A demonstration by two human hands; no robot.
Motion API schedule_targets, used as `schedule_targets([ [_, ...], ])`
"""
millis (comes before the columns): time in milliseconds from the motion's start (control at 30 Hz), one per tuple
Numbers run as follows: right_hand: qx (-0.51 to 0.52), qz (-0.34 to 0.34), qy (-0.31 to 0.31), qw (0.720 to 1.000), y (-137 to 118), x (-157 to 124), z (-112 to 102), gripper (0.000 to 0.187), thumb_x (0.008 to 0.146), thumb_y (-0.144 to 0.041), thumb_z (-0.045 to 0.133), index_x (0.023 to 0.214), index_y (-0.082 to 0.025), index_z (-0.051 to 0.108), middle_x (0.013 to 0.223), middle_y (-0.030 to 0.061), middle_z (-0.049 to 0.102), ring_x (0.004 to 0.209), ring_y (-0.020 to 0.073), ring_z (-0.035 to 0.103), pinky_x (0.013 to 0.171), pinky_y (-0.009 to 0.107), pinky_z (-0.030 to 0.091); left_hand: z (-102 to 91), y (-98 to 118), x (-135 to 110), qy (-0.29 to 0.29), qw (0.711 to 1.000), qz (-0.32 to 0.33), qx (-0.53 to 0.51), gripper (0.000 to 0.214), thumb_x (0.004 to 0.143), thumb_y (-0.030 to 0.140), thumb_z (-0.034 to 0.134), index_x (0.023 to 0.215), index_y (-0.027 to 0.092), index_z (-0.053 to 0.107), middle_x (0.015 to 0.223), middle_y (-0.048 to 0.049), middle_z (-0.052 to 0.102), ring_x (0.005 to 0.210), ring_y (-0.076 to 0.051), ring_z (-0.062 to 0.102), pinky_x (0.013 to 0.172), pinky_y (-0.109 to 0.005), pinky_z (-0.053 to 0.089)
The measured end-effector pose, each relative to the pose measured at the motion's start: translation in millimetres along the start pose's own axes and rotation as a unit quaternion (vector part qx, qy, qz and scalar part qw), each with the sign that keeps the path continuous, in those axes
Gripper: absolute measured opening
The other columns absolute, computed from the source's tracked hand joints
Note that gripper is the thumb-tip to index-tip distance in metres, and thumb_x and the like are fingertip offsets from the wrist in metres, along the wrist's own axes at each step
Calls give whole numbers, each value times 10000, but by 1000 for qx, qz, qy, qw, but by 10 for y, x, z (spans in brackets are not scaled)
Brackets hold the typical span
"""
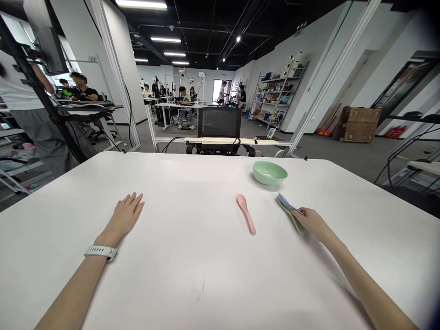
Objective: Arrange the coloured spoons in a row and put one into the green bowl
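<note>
My right hand (pixel 308 219) pinches a blue spoon (pixel 288 201) at the right of the table. Directly beneath it is a green spoon (pixel 291 217), partly covered by the blue one and by my fingers; whether the hand also touches it I cannot tell. To the left, a pink spoon (pixel 246 213) lies on the table, its bowl pointing away from me. Behind the spoons stands a light green bowl (pixel 270 173), with nothing visible inside. My left hand (pixel 125 213) rests flat on the left side of the table, holding nothing, with a pale watch band at the wrist.
The white table (pixel 185 270) fills the foreground. Beyond its far edge stand a black mesh chair (pixel 220 123) and a metal frame bar. A person (pixel 30 101) stands at the left beside a black monitor stand. Several other people work farther back.
</note>
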State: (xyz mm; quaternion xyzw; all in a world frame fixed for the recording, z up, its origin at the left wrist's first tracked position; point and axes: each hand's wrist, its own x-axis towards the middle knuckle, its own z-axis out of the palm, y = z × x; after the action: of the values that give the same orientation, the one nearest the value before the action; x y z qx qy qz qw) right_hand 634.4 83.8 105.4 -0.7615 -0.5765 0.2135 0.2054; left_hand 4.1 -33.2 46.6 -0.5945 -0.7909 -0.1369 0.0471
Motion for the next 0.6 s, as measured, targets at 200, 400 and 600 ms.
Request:
schedule_targets([
  [200, 45, 17, 15, 999, -16, -15, -16, 359, 775, -607, 628, 738, -250, 618, 677, 78, 669, 726, 284, 649, 686, 383, 466, 16, -31, 16, 11, 1000, 5, 1, 703, 1044, 518, 283, 1564, 154, 584, 1686, -197, 538, 1590, -384, 468, 1293, -594, 364],
  [400, 80, 13, 76, 994, 102, 53, -171, 321, 847, -554, 585, 900, -238, 601, 736, 71, 655, 701, 256, 591, 675, 376, 422, 1, -16, 17, 6, 1000, 5, 3, 717, 1039, 501, 277, 1563, 118, 580, 1689, -218, 526, 1588, -405, 464, 1290, -614, 357],
  [600, 4, 29, 125, 992, 442, 209, -343, 170, 965, -432, 509, 904, -275, 490, 802, 124, 636, 787, 299, 593, 762, 411, 430, 4, -18, 13, 15, 1000, 7, -1, 665, 1029, 466, 308, 1544, 161, 599, 1671, -202, 555, 1572, -392, 488, 1264, -622, 390],
])
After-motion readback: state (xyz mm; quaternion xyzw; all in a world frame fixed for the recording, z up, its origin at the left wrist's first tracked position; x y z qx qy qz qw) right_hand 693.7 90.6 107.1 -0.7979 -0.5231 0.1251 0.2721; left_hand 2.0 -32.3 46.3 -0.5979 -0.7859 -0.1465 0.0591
